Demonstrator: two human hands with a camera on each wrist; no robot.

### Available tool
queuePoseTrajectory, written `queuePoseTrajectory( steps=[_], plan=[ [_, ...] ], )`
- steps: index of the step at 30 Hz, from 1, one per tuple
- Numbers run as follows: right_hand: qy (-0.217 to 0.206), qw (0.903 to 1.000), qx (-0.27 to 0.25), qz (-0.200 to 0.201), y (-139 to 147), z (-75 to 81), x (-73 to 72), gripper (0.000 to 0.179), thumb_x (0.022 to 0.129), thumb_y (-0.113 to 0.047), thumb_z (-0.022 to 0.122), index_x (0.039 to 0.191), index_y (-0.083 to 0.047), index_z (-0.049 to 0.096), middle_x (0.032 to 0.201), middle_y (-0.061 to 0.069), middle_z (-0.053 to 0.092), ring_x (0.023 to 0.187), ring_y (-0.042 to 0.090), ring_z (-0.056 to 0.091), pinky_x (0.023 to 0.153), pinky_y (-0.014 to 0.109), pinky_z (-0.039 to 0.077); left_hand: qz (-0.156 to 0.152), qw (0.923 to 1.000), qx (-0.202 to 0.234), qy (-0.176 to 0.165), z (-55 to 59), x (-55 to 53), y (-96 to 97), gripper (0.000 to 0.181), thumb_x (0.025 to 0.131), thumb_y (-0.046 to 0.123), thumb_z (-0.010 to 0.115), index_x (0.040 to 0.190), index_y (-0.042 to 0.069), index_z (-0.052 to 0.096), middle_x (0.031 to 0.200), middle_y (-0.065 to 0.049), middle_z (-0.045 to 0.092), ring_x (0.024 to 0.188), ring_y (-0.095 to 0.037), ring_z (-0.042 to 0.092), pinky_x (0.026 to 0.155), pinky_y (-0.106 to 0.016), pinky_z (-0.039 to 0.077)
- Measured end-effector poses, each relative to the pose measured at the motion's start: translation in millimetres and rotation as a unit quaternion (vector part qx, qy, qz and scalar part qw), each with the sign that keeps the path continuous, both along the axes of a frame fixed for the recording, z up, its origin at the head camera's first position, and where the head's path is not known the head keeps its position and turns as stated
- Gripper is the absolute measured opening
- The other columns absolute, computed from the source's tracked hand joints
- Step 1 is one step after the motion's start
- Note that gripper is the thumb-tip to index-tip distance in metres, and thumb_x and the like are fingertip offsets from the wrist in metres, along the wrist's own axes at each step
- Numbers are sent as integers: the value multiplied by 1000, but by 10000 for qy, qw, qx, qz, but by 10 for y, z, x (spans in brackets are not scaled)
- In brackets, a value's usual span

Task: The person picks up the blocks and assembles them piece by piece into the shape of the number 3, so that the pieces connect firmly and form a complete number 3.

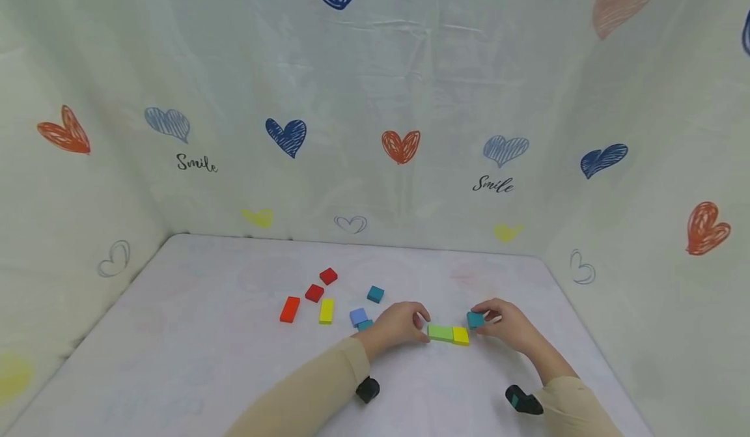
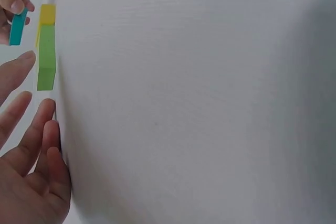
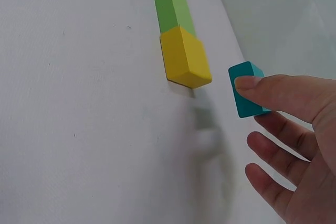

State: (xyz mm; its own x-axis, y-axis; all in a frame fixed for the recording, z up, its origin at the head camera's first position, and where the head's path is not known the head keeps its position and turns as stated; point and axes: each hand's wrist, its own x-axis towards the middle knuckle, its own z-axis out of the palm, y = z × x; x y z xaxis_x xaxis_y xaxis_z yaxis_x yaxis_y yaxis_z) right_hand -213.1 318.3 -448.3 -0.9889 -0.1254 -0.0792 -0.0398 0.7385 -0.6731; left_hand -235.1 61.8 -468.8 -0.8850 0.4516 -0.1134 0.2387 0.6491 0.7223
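Pinched between the thumb and fingers of my right hand (image 1: 511,326) is a teal block (image 3: 247,95), raised over the tabletop beside a yellow block (image 3: 184,59). The yellow block sits end to end with a longer green block (image 1: 440,333), forming a short row. At the green block's left end, my left hand (image 1: 401,323) has its thumb and index finger spread, holding nothing. In the left wrist view, the fingertips (image 2: 47,106) lie just beyond that end of the green block.
Left of the hands lie a blue block (image 1: 358,317), a teal block (image 1: 375,294), a yellow block (image 1: 326,311) and several red blocks (image 1: 314,292). Another teal block (image 1: 365,325) is partly behind the left hand. A heart-printed curtain (image 1: 445,85) surrounds the white table (image 1: 176,359).
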Motion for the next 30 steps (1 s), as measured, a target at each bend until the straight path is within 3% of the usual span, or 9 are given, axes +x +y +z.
queuePoseTrajectory(
  steps=[5,12,20,30],
  plan=[
    [-68,9999,41,-93,8,-15,2,34,78,-8,81,109,-5,69,105,5,62,94,25,54,78,38,50,73,9998,-158,-85,-15,-18,43,29,74,21,86,98,19,68,74,8,55,69,-11,49,67,-26,42],
    [-238,9993,84,-272,13,-81,-12,36,77,-7,80,111,-4,68,100,6,61,91,24,53,77,38,49,168,9989,-419,88,-89,-21,93,28,74,26,86,94,21,68,71,9,54,65,-9,48,65,-24,40],
    [-286,9989,93,-346,59,-203,-54,36,78,-6,80,112,-4,68,93,6,57,86,23,50,73,35,46,250,9981,-517,211,-66,-9,121,25,74,24,86,91,20,68,69,9,53,65,-9,48,64,-24,39],
    [-304,9991,108,-288,99,-221,-40,39,78,-10,80,115,-5,67,91,5,55,84,22,49,71,35,44,320,9978,-544,196,-60,8,121,24,75,24,86,91,21,68,69,8,53,65,-10,48,65,-25,39]
  ],
)
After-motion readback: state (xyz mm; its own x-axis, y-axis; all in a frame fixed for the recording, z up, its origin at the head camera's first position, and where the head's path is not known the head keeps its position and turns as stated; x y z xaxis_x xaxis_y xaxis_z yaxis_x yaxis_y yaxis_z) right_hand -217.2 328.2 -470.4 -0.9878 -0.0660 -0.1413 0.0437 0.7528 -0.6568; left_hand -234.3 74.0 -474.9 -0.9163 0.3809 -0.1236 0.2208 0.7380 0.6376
